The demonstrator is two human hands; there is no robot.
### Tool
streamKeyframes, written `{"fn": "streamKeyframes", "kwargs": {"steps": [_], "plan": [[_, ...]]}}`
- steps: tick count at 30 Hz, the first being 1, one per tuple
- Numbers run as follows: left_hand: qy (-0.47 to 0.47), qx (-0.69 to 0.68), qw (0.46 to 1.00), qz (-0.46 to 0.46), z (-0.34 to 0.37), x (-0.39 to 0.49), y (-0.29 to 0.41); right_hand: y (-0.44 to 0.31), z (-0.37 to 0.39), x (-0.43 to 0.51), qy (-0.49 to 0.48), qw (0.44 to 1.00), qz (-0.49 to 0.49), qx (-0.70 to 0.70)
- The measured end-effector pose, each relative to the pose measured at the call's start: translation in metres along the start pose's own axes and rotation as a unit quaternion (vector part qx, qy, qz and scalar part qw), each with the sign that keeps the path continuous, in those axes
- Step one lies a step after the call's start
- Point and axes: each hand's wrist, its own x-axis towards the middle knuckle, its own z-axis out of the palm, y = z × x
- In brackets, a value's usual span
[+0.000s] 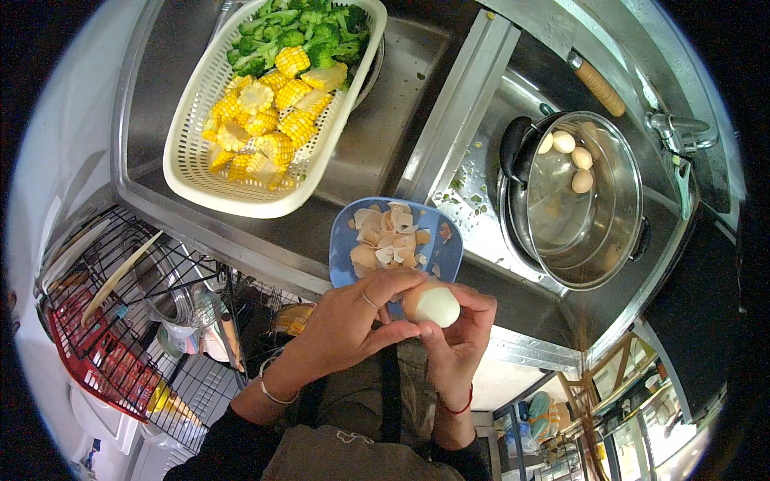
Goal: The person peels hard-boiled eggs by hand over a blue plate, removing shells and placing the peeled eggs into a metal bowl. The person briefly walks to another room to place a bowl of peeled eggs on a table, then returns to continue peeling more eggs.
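Observation:
Between my two hands is a partly peeled egg (437, 305), its smooth pale white bare on the right and brown shell left on its left side. My right hand (460, 337) grips it from the right and below. My left hand (349, 321) has its fingertips against the shelled side. Just beyond the hands, a blue plastic bowl (338, 240) holds broken eggshell pieces (391, 234). At the right, several eggs (581, 158) lie in water in a steel pot (577, 240) with black handles.
A cream plastic basket (240, 207) of corn pieces (264, 120) and broccoli (301, 33) rests over the left sink basin (385, 132). The pot stands in the right basin, near a faucet (674, 129) and a wooden-handled tool (598, 84). A wire dish rack (174, 385) is at lower left.

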Motion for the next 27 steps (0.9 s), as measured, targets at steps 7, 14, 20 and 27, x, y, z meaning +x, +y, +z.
{"fn": "streamKeyframes", "kwargs": {"steps": [7,14,20,27], "plan": [[-0.021,0.028,0.999,0.003,-0.0013,-0.0018,-0.0028,0.0003,-0.0043,0.0000,-0.044,0.999,-0.029,-0.013],[0.029,0.070,0.994,0.080,0.0047,-0.0032,-0.0092,-0.0021,-0.0014,-0.0013,-0.050,0.996,-0.047,-0.051],[0.030,0.049,0.997,0.053,0.0042,-0.0057,-0.0053,-0.0011,-0.0020,-0.0038,-0.028,0.996,-0.058,-0.061],[0.001,0.069,0.996,0.058,0.0043,-0.0040,-0.0060,-0.0040,-0.0081,-0.0044,-0.055,0.995,-0.045,-0.068]]}}
